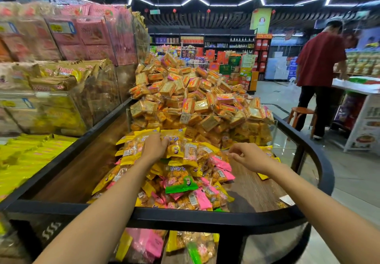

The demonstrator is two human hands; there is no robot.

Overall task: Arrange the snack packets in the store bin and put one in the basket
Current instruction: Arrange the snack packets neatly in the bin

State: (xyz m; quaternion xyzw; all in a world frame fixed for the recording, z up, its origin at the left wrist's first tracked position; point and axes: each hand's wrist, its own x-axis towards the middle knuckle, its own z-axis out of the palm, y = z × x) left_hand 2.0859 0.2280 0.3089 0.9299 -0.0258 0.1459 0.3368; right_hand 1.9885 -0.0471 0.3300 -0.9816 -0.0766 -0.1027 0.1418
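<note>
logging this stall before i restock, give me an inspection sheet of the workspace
surface: wooden bin floor inside a black rim, bare at right and left of the pile
job's things: packets, yellow, pink and one green, heaped in the middle; no basket seen
clutter: white slip and crumbs on the wood at right
grips: left hand curled on a yellow packet at the top of the pile; right hand loosely curled above the pile, holding nothing
cables: nothing seen
surroundings: clear divider with a heap of orange packs behind; person in red at a stall to the right; stool nearby
</note>
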